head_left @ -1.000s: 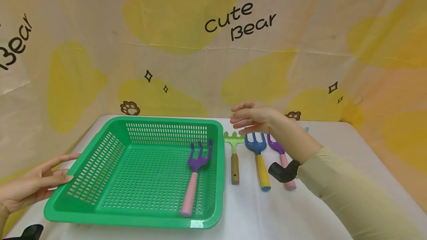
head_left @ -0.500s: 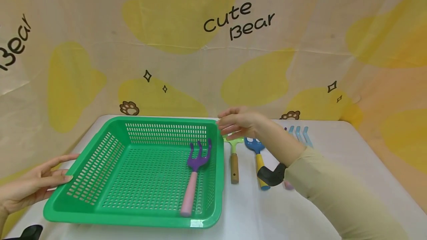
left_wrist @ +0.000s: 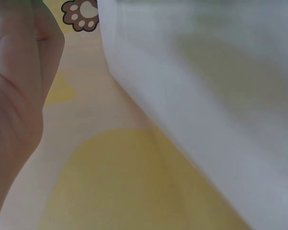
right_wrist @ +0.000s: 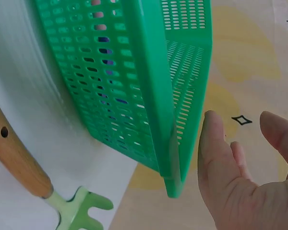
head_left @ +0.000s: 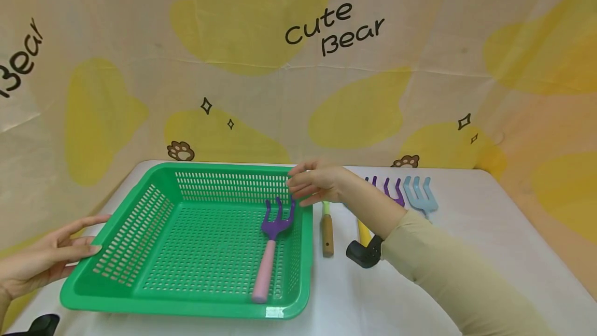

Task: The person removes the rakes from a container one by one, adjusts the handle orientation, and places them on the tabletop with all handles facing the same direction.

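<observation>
A green perforated plastic basket [head_left: 186, 309] stands on the left half of the table, tilted slightly in view. My left hand [head_left: 42, 261] holds its left rim, thumb on top and fingers along the outside. Inside, against the right side, lies a purple hand fork [head_left: 276, 227] with a pink handle. Over the basket's back right corner is my right hand [head_left: 317, 183], fingers extended and holding nothing. In the right wrist view, that hand [right_wrist: 245, 182] appears beside the green rim [right_wrist: 153, 86], its thumb spread from the fingers.
Right of the basket lies a light green rake [right_wrist: 79, 211] with a wooden handle [head_left: 328, 235]. Partly behind my right arm are a yellow handle [head_left: 364, 231] and purple fork tines [head_left: 396, 196]. A light blue fork [head_left: 422, 198] lies farther right. A patterned cloth [head_left: 261, 92] hangs behind.
My right hand has moved left from above the forks to the basket's back right corner, uncovering the light blue fork. My left hand and the basket stay put.
</observation>
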